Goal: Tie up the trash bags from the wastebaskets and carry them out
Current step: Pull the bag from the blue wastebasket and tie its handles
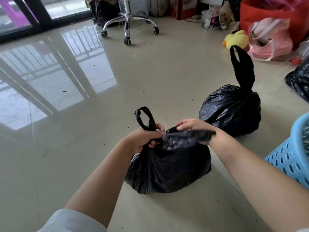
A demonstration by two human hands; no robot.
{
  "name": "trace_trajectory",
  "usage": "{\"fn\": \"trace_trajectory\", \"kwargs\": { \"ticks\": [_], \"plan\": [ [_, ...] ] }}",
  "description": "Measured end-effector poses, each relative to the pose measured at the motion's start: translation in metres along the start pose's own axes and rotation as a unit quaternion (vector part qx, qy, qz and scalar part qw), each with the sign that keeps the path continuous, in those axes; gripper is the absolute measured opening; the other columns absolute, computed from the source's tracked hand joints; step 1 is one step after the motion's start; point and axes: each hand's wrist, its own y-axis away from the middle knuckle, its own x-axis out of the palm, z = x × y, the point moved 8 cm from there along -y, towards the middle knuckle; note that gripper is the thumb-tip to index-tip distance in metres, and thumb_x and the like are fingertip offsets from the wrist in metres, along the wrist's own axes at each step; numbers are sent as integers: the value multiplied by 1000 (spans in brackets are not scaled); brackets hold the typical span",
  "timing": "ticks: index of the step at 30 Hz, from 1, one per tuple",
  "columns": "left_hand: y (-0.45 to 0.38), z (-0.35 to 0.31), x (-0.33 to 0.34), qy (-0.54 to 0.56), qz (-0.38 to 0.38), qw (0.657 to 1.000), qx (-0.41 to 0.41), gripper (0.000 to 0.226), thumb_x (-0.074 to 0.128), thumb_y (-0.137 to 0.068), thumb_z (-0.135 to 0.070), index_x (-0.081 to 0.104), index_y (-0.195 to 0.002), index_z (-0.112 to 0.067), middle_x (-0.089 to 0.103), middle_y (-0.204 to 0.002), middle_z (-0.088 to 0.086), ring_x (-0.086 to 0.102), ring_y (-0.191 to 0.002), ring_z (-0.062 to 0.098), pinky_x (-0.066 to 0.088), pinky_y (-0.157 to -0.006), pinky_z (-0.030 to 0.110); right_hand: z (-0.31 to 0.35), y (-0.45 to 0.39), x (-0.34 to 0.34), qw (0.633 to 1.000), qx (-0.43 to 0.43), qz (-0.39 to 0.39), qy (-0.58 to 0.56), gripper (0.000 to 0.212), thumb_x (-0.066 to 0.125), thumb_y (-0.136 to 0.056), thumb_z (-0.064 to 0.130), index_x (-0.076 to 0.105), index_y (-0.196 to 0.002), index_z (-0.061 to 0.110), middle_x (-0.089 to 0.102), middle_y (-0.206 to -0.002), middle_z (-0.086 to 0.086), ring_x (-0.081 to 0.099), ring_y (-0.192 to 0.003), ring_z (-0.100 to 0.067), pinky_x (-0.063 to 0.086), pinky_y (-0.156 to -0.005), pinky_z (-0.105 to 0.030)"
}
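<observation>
A full black trash bag (167,168) sits on the tiled floor right in front of me. My left hand (143,138) is closed on its left handle, whose loop sticks up above my fist. My right hand (195,129) grips the other handle, pulled across the bag's top towards the right. Behind it to the right stands a second black trash bag (232,111), tied, with one handle loop pointing up. A blue perforated wastebasket (291,158) stands at the right edge.
A chrome swivel chair base (128,22) stands at the back, with another black bag (103,12) behind it. A yellow plush duck (235,40), a pink plastic bag (270,41) and a red bag (274,12) crowd the back right. More black plastic (299,79) lies at the right.
</observation>
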Motion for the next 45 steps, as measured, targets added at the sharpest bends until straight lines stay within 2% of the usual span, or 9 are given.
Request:
{"fn": "trace_trajectory", "kwargs": {
  "ticks": [5, 12, 22, 27, 31, 38, 41, 43, 45],
  "plan": [
    [0, -10, -9, -163, -88, 983, 8, 23, 53, -88, 7, 52, -99, -13, 44, -45, -4, 35, -23, -1, 28, -29, 9, 21, 4, 18, 989, -47, 72, 118, 21, 47, -89, -7, 56, -81, 10, 60, -45, 2, 49, -34, -5, 43, -39, -13],
    [0, -26, -44, -90, -330, 935, 99, 41, 41, -83, 11, 57, -64, -21, 57, -44, -2, 47, -25, 0, 43, -38, 11, 27, 12, 36, 965, -55, 122, 227, 27, 53, -85, -9, 55, -102, 13, 58, -87, -7, 60, -71, -15, 54, -63, -17],
    [-1, -34, -23, 153, -222, 941, 206, 46, 45, -81, 22, 56, -49, -9, 65, -80, 0, 59, -86, 20, 47, -73, 28, 47, 5, 3, 833, -61, -212, 507, 13, 51, -80, 3, 60, -75, 11, 48, -62, -7, 45, -73, -26, 29, -50, -26],
    [-2, -36, -18, 184, -165, 943, 224, 67, 35, -78, 29, 54, -29, -12, 69, -55, -8, 61, -80, 17, 48, -80, 23, 39, 1, -13, 915, -72, -240, 316, 31, 49, -83, -4, 68, -106, 7, 59, -76, -10, 51, -46, -19, 37, -47, -23],
    [2, -43, -26, 160, -173, 941, 242, 68, 31, -76, 31, 51, -26, -11, 66, -52, -10, 58, -76, 16, 44, -69, 23, 34, 1, 2, 993, -68, -57, 83, 29, 45, -85, -17, 61, -100, 4, 65, -63, -7, 56, -31, -4, 46, -38, -12],
    [7, -40, -33, 173, -161, 947, 217, 68, 27, -76, 26, 50, -27, -15, 63, -50, -7, 49, -63, 19, 38, -56, 25, 50, 7, -8, 979, -141, -9, -145, 30, 42, -81, -19, 58, -84, 6, 68, -63, 0, 63, -70, -15, 57, -63, -17],
    [5, -36, -28, 195, -123, 952, 201, 64, 29, -83, 16, 59, -35, -13, 69, -60, -3, 56, -69, 18, 44, -61, 28, 72, 14, -23, 953, -224, -136, 153, 31, 48, -81, -17, 61, -103, 1, 56, -80, -2, 54, -80, -16, 48, -70, -22],
    [4, -35, -24, 212, -103, 953, 190, 61, 34, -94, -4, 66, -43, -14, 70, -78, -1, 61, -73, 15, 49, -65, 29, 76, 13, -14, 816, -189, -169, 520, 19, 54, -80, -5, 65, -91, 6, 49, -77, -2, 53, -88, -26, 35, -68, -23],
    [2, -40, -27, 232, -105, 948, 194, 65, 33, -99, -25, 66, -44, -16, 66, -89, -2, 58, -78, 14, 46, -71, 29, 79, 17, -19, 731, -149, -220, 628, 24, 53, -81, 4, 49, -58, 7, 40, -61, -7, 49, -80, -32, 26, -55, -29]
  ]
}}
